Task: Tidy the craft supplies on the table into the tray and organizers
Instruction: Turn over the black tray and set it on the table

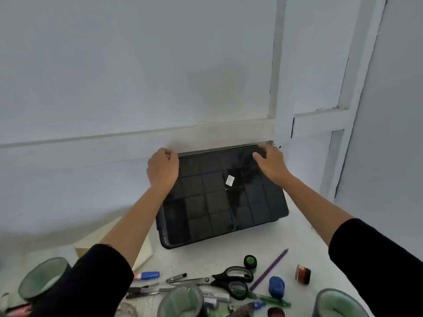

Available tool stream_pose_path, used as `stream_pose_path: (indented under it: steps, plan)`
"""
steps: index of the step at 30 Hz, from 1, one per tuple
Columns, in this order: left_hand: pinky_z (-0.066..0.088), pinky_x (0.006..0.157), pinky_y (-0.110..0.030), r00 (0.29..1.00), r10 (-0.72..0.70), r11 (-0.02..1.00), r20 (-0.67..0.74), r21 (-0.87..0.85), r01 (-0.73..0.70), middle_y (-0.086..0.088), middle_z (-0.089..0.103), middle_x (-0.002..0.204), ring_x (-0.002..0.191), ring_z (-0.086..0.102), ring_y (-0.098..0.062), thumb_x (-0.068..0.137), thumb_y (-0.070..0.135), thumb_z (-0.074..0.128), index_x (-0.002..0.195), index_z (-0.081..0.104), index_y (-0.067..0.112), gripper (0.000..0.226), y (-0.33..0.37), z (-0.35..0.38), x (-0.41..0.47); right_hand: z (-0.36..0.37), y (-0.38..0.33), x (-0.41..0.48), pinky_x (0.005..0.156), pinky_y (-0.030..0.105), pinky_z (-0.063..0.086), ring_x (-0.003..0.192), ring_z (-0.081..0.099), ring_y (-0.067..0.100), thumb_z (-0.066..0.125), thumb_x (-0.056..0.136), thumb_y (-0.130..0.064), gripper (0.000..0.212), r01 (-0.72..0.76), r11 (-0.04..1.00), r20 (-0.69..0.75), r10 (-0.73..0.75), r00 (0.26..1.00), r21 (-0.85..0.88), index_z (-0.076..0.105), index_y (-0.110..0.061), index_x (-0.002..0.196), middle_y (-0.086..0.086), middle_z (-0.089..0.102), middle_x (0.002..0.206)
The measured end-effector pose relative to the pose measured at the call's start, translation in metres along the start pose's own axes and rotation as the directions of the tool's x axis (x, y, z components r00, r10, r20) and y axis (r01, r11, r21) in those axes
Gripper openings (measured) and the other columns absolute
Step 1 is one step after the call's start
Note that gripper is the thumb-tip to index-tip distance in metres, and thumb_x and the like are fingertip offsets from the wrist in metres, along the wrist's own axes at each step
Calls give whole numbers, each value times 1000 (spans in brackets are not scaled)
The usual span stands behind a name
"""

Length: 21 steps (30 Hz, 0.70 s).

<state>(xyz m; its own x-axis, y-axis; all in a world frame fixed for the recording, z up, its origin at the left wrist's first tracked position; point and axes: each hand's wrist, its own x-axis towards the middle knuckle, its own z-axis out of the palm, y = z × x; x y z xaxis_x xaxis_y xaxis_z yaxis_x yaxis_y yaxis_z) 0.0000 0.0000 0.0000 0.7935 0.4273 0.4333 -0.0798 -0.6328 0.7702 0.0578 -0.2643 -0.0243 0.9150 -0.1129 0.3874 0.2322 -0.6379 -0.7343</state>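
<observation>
Hands are set well apart, one at each far corner of the black tray [219, 202]. The left hand [163, 168] has its fingers curled round the far left corner. The right hand [270, 163] hooks over the far right corner with its thumb laid on the glossy face. Both grip the rim, and neither carries anything else.

The black tray sits at the back of the white worktop [297, 239], its far edge close against the wall [137, 88]. It seems tipped up toward the camera, with the near edge down on the worktop. Its face shows a grid of squares and a small white sticker [230, 180]. Whether that face is the underside or a closed lid I cannot tell.

It looks like moulded plastic, so probably stiff and light for its width. The shiny skin is likely slick, so flat palms could slide on it. The rim and corners are the safer hold, as they give the fingers a lip to curl under. Being wide, it probably needs two hands to keep from swinging.

Loose supplies lie nearer the person and clear of the tray: scissors [233, 280], a purple pencil [269, 269], pens [158, 289] and three green-lined round cups [44, 279].
</observation>
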Motion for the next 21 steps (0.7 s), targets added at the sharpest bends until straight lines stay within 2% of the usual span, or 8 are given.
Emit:
stream_pose_path:
  steps: [3, 7, 10, 13, 17, 21]
  plan:
    - [43, 94, -45, 990, -109, 983, -84, 140, 120, -14, 56, 119, 111, 49, -32, 96, 27, 42, 121, 53, 10, 33, -4, 9, 3, -5, 14, 16, 105, 40, 32, 127, 39, 33, 51, 93, -29, 46, -38, 998, -24, 37, 999, -43, 43, -12, 136, 14, 46, 136]
    - [34, 102, -47, 949, -311, 930, -53, 191, 315, -19, 39, 137, 125, 38, -36, 98, 32, 38, 140, 33, 8, 49, -13, 20, 9, -2, 26, 29, 105, 45, 30, 128, 32, 39, 51, 94, -28, 54, -110, 992, 5, 111, 994, -52, 32, -11, 141, 22, 37, 137]
    - [38, 102, -47, 918, -398, 915, -7, 76, 397, -19, 43, 136, 122, 44, -37, 98, 40, 34, 139, 33, 4, 54, -21, 27, 14, 3, 33, 37, 107, 46, 29, 131, 32, 39, 50, 94, -32, 64, -136, 990, 20, 137, 990, -27, 20, -12, 147, 21, 32, 143]
    - [39, 99, -41, 891, -453, 891, 15, -10, 453, -18, 44, 137, 121, 46, -35, 99, 43, 30, 141, 31, 3, 59, -20, 32, 15, 8, 40, 42, 109, 43, 28, 135, 32, 35, 44, 96, -41, 70, -208, 974, 41, 206, 978, 84, 12, -8, 149, 18, 29, 149]
    - [34, 104, -41, 860, -510, 857, 5, -77, 509, -17, 36, 145, 129, 39, -35, 99, 46, 30, 146, 21, 4, 64, -14, 34, 17, 9, 39, 47, 107, 41, 31, 132, 36, 35, 29, 96, -55, 74, -348, 925, 85, 339, 937, 153, 19, -1, 146, 19, 33, 148]
    - [35, 101, -42, 820, -571, 804, -33, -223, 551, -15, 35, 145, 129, 37, -33, 97, 50, 29, 146, 18, 6, 67, -9, 27, 15, 6, 33, 49, 103, 43, 34, 124, 45, 35, 17, 95, -61, 76, -394, 891, -30, 410, 912, 225, 30, -1, 141, 19, 42, 141]
